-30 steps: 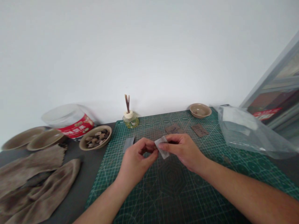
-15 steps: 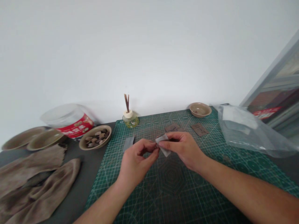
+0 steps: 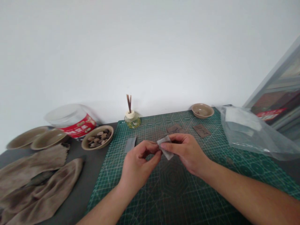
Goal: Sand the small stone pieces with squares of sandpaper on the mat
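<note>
Over the middle of the green cutting mat [image 3: 107,175], my two hands meet. Between the thumb and fingers of my right hand [image 3: 186,150] is a small folded piece of grey sandpaper [image 3: 167,153], its lower corner sticking out. The fingertips of my left hand [image 3: 142,162] are pinched together against the sandpaper's left edge. Whatever they hold is small and mostly hidden; only a dark bit shows at the fingertips. Behind my left hand a flat grey strip [image 3: 130,144] lies on the mat. Two brown pieces with handwriting, one [image 3: 175,128] left of the other [image 3: 202,130], lie beyond my right hand.
At left stand a bowl [image 3: 85,144] of small brown stone-like pieces, a clear jar [image 3: 79,128] with a red label, two shallow bowls and a brown cloth [image 3: 58,190]. A reed diffuser [image 3: 132,120] and another bowl [image 3: 202,115] stand near the wall. A plastic bag [image 3: 243,142] lies right.
The whole view has shifted slightly, so everything sits a little further right. The sandpaper has tilted a bit between my hands; both grips stay the same.
</note>
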The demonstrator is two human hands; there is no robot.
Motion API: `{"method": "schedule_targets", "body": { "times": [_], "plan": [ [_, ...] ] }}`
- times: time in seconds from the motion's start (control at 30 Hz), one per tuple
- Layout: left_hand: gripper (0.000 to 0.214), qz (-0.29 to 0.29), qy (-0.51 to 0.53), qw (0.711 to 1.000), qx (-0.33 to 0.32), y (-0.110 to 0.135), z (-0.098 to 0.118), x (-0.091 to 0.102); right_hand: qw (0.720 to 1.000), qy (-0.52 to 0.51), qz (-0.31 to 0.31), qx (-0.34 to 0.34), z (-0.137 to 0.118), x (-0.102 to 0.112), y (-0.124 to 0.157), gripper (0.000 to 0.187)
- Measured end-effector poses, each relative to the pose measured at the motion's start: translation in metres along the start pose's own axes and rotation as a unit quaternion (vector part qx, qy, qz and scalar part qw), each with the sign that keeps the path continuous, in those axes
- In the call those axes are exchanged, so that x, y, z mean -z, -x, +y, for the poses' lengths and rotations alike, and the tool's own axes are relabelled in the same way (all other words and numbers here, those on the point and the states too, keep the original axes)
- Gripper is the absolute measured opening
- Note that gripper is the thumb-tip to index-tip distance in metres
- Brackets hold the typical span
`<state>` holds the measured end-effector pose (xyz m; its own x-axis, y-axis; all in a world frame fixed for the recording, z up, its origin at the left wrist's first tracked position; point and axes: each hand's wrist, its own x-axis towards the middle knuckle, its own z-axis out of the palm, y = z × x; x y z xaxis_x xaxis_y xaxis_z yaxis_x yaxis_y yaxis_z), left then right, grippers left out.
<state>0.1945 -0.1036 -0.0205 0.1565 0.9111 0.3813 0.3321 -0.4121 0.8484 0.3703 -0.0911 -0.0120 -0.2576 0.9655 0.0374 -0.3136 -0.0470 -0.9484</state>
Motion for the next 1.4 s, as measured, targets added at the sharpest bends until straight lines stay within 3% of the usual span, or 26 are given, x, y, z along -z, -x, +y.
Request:
{"method": "schedule_targets", "body": {
  "times": [0.43,0.67,0.83,1.03,1.4],
  "plan": [
    [0.010,0.032,0.072,0.997,0.021,0.000,0.006,0.000,0.996,-0.070,0.026,-0.042,0.004,0.016,-0.016,0.017],
    [0.011,0.018,0.018,1.000,0.003,-0.005,0.004,-0.001,0.996,-0.083,-0.019,-0.031,0.003,0.003,-0.006,0.017],
    [0.012,0.001,-0.011,1.000,0.012,-0.004,0.002,0.000,0.999,-0.048,-0.016,-0.019,0.006,0.000,-0.003,0.018],
    [0.007,0.026,0.038,0.999,0.006,0.000,0.001,-0.002,0.992,-0.110,-0.022,-0.059,0.001,0.000,-0.004,0.017],
    [0.012,0.016,0.053,0.998,-0.030,0.003,0.006,-0.001,0.990,-0.124,-0.029,-0.059,-0.003,-0.002,-0.003,0.017]
  ]
}}
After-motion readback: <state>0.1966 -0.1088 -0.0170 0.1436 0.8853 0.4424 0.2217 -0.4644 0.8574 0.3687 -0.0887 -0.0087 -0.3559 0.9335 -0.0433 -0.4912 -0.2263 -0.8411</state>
